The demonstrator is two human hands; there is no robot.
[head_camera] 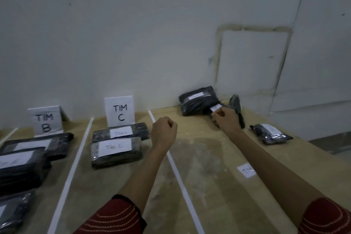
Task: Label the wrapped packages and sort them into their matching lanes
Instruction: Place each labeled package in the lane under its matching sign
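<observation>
Black wrapped package (237, 106) lies near the far right corner of the tabletop (209, 157), mostly hidden by the right hand (226, 119). Its long axis seems to run from the near edge toward the far edge. That hand pinches a white label (215, 108) whose long side runs left to right, just beside a second package (197, 100) at the wall. The left hand (164, 129) hovers over a white strip (178, 173), curled into a fist and holding nothing.
</observation>
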